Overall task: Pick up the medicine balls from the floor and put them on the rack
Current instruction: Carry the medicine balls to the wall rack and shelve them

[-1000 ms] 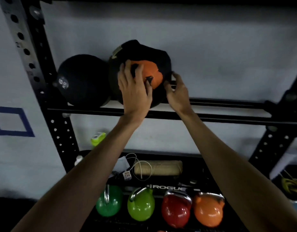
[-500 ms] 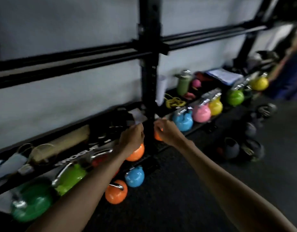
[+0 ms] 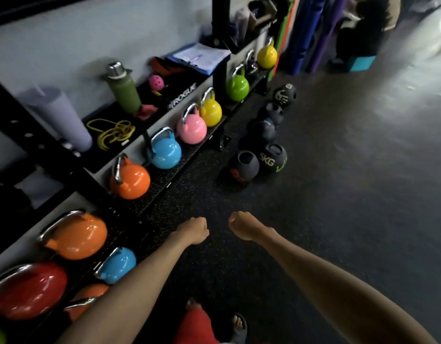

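Several black medicine balls lie in a row on the dark floor beside the rack's low shelf. Nearest is one with a red patch [image 3: 244, 167], then one marked 5KG [image 3: 272, 158], another [image 3: 264, 131] behind them, and the farthest shows a hand print [image 3: 285, 94]. My left hand [image 3: 193, 230] and my right hand [image 3: 243, 228] are stretched out side by side over the floor, well short of the balls. Both have their fingers curled under and hold nothing. The black rack [image 3: 53, 155] runs along the wall on the left.
Coloured kettlebells line the rack's low shelf: orange [image 3: 130, 181], blue [image 3: 165, 152], pink [image 3: 191, 127], yellow [image 3: 210, 111], green [image 3: 237, 88]. A green bottle [image 3: 124, 89], a pale tumbler [image 3: 58, 117] and a clipboard [image 3: 201, 57] sit on the shelf above. A person [image 3: 363, 26] is at the far right.
My hands let go of the black and orange ball on the upper rack bars and dropped low with fingers curled. My view swung right and down to the balls on the floor.
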Tool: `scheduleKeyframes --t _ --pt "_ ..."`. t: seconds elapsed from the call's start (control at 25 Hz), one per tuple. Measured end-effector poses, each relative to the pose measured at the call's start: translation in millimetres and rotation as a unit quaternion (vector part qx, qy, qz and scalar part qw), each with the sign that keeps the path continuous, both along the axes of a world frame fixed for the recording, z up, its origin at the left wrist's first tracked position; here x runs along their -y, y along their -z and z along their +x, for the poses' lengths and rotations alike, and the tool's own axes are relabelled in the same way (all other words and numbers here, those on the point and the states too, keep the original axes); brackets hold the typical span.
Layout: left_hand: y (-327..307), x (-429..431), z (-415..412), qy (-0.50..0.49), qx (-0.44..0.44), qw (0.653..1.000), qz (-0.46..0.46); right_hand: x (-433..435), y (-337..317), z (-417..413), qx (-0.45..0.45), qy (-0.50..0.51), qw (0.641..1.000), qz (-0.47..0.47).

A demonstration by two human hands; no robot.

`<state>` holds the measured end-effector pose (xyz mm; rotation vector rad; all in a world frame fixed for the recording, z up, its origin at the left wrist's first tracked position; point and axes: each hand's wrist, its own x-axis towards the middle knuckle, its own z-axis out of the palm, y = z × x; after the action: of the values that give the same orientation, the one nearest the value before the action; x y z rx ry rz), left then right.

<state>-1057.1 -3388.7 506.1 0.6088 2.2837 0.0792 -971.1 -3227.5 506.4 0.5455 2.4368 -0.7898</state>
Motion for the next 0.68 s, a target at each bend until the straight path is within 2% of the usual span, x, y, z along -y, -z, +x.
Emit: scheduleKeyframes --t 0.16,0.44,0.68 --pt "26 -62 -34 0.017 0.037 0.999 -0.014 -53 26 -21 0.042 0.030 0.999 -0.018" --pt "71 -177 -149 0.041 0.084 0.996 0.002 -158 46 -106 0.098 0.092 0.991 -0.007" --pt "75 -261 -230 0.050 0.110 0.993 0.006 -231 51 -188 0.099 0.104 0.990 0.014"
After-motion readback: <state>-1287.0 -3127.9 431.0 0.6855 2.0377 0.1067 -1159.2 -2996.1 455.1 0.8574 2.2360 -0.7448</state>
